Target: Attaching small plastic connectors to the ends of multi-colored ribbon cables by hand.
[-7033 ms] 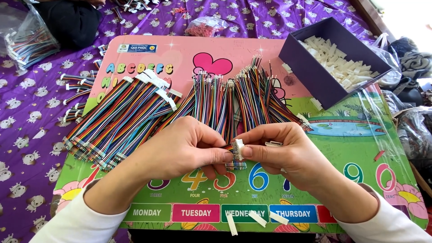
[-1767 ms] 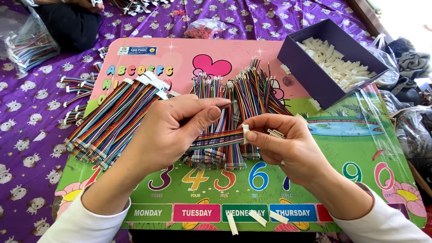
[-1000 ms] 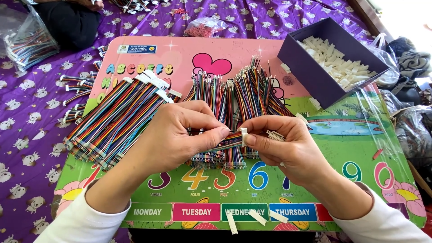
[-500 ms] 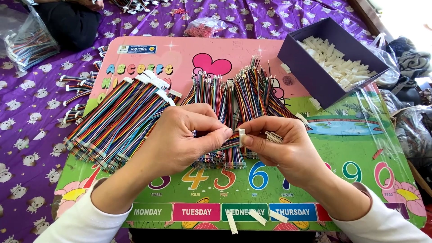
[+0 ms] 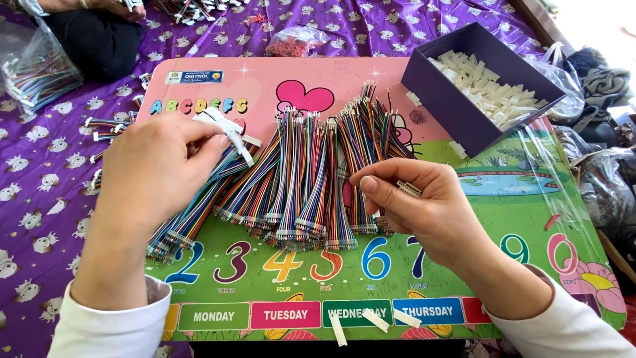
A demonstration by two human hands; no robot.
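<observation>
My left hand (image 5: 156, 176) is over the left pile of rainbow ribbon cables (image 5: 199, 212), its fingers closed on one cable whose white connector end (image 5: 225, 129) sticks out past the fingertips. My right hand (image 5: 414, 209) hovers over the middle fan of multicoloured wire bundles (image 5: 318, 179), with a small white connector (image 5: 409, 189) pinched between thumb and fingers. All of it lies on a pink and green children's learning mat (image 5: 464, 265).
A dark purple box (image 5: 444, 99) of white connectors stands at the back right. Loose white connectors (image 5: 371, 321) lie at the mat's near edge. Plastic bags of cables (image 5: 40, 69) and another seated person (image 5: 93, 33) are at the back left, on purple cloth.
My hands were together at the mat's middle, working on one cable. They have parted: my left hand carried the cable left onto the pile, and my right hand keeps a connector.
</observation>
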